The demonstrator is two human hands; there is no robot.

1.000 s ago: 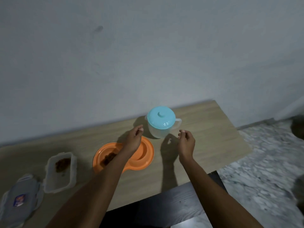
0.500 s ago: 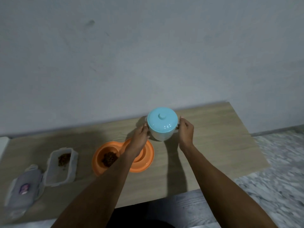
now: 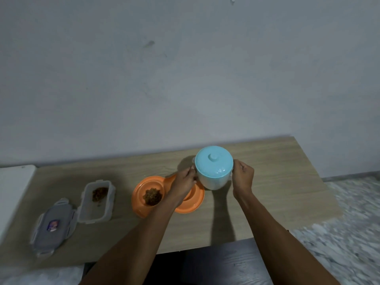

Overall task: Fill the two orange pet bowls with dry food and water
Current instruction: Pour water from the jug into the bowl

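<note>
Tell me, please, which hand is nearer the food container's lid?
Left. The left hand grips the jug's left side, nearer the lid; the right hand holds its far side.

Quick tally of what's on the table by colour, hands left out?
Orange: 1, the double bowl
Blue-lidded: 1, the jug
Clear: 1, the food box
Grey: 1, the box lid
Total: 4

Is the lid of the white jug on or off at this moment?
On. The blue lid sits flat on the jug, knob up.
</note>
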